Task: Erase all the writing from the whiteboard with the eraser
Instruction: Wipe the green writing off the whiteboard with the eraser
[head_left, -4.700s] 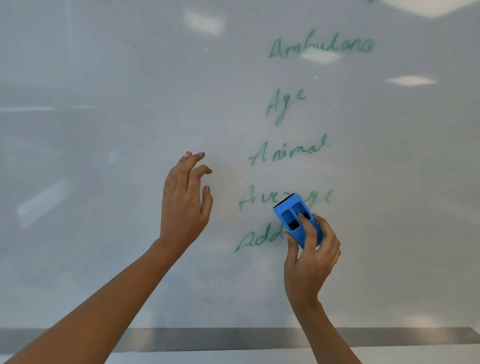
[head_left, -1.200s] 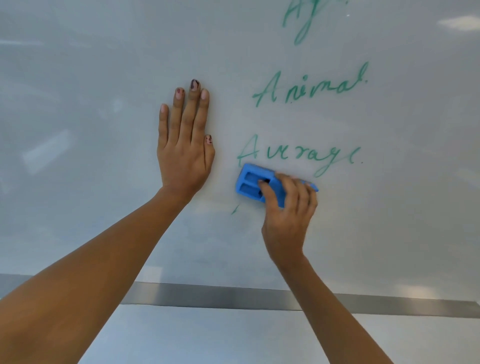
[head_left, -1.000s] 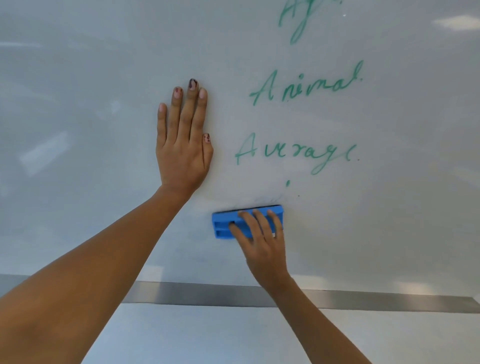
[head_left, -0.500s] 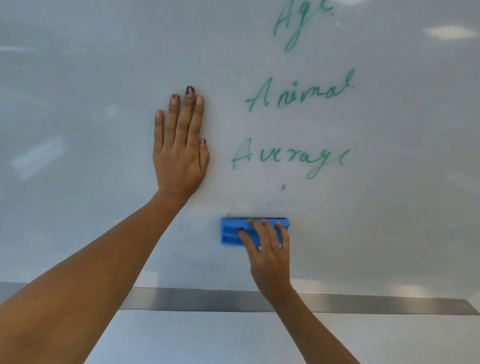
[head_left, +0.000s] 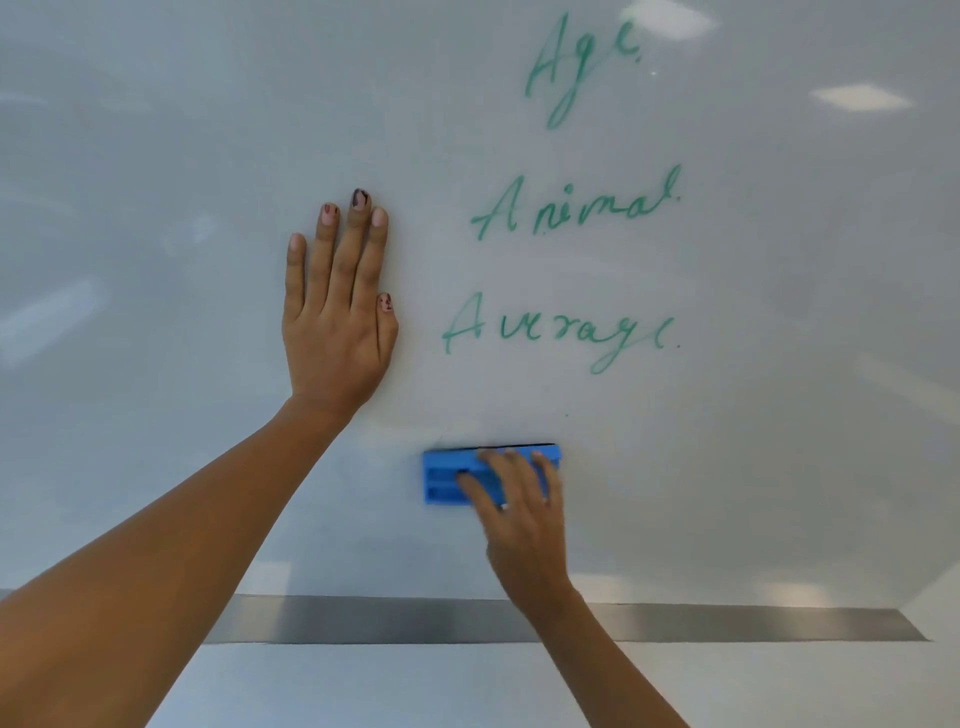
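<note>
The whiteboard (head_left: 156, 156) fills the view. Green handwriting stands on its right half: "Age" (head_left: 576, 57) at the top, "Animal" (head_left: 576, 208) below it, "Average" (head_left: 561, 332) lowest. Under "Average" the board shows only a tiny dark speck. The blue eraser (head_left: 447, 480) lies level against the board a short way below "Average". My right hand (head_left: 524, 525) holds it, fingers hooked over its top edge and thumb on its face. My left hand (head_left: 337, 332) rests flat on the board with straight fingers, left of the writing.
A grey metal strip (head_left: 727, 623) runs along the board's bottom edge, just under my right wrist. Ceiling lights reflect in the board at the upper right.
The bottom word, seen 4.7 s ago, has been wiped away. The eraser came down from beside "Average" to below it, and the small green specks above it have gone. My left hand went flat on the board.
</note>
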